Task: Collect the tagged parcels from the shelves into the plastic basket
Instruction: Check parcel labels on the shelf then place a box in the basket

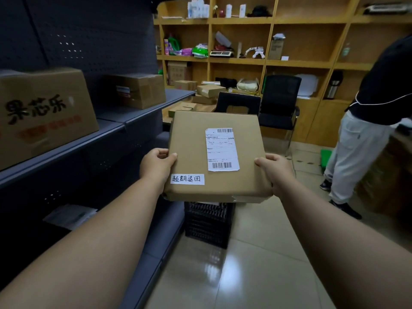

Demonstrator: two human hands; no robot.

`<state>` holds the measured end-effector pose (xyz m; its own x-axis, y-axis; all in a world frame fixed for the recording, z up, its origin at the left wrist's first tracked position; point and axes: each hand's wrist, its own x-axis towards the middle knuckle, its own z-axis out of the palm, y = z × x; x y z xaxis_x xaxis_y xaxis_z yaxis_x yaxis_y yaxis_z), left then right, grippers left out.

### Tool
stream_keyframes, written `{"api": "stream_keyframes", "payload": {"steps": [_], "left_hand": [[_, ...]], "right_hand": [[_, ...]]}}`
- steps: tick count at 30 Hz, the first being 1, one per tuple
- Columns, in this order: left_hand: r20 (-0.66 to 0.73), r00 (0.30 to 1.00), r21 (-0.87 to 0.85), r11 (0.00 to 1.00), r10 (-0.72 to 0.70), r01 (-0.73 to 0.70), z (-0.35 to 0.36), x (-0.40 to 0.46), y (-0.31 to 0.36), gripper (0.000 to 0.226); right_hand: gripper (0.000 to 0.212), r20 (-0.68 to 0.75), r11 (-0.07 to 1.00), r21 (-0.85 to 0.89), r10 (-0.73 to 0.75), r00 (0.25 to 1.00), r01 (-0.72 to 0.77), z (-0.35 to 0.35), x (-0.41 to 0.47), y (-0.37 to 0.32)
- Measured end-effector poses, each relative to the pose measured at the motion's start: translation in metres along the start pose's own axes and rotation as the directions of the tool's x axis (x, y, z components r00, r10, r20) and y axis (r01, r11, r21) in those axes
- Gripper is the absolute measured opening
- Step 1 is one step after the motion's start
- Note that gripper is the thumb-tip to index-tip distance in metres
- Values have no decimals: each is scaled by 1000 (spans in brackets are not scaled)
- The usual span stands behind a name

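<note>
Both forearms reached forward, the left hand [157, 162] and right hand [275, 169] gripping opposite side edges of the tagged parcel [215, 157], thumbs on top, other fingers hidden beneath. It hung flat, directly above the black plastic basket [208, 224] on the floor beside the grey shelves [107, 130]; nothing stood between them.

Glossy tiled floor [256, 253], wooden wall shelving [301, 63], black chairs [278, 101]

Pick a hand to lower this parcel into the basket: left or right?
Neither alone: left hand and right hand grip opposite edges of the parcel, directly above the black basket.
</note>
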<state>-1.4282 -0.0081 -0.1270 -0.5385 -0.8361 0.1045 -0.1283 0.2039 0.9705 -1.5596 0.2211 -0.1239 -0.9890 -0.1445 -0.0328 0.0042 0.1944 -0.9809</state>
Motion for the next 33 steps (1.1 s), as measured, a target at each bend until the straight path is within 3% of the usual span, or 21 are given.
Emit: {"api": "stream_keyframes", "payload": {"steps": [17, 33], "left_hand": [[108, 993, 51, 998, -42, 36, 110, 204, -7, 22], [218, 974, 118, 992, -63, 38, 216, 383, -28, 27]], "right_hand": [[35, -131, 999, 10, 40, 991, -40, 85, 190, -3], [45, -189, 979, 43, 204, 961, -200, 159, 368, 6]]}}
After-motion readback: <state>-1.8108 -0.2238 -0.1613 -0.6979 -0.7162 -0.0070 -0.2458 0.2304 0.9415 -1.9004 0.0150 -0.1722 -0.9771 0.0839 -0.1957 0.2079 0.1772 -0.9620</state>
